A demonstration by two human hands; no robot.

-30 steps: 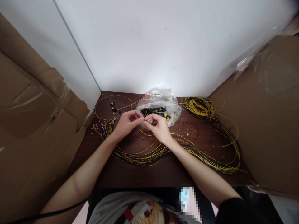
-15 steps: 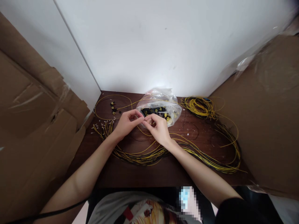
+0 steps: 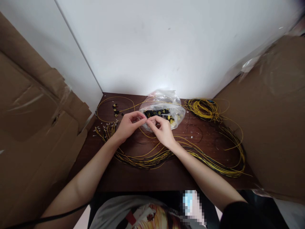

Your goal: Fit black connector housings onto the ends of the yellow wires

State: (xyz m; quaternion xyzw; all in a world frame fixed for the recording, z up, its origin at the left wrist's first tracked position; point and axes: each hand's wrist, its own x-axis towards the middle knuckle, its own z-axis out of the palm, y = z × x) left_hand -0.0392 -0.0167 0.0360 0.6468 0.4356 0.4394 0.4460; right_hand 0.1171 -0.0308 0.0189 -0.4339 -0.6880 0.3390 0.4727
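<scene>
My left hand [image 3: 130, 125] and my right hand [image 3: 162, 128] meet at their fingertips in the middle of the table, both closed in a pinch. Whatever lies between the fingers is too small to make out. Just behind them is a clear plastic bag [image 3: 177, 100] holding many small black and yellow parts [image 3: 156, 113]. A thin yellow wire [image 3: 147, 136] curves under my hands. Below my wrists runs a long bundle of yellow and black wires [image 3: 145, 163], its left ends fanned out beside my left wrist.
A coil of yellow wire [image 3: 202, 109] lies at the back right. Several small black and yellow parts [image 3: 115, 109] sit at the back left, with white scraps [image 3: 101, 125] in front. Cardboard [image 3: 35, 111] on the left, more cardboard [image 3: 267, 111] on the right and a white wall [image 3: 152, 47] enclose the table.
My hands stay nearly in place, fingertips still together. The right fingers have shifted very slightly. Wires, bag and loose parts have not moved.
</scene>
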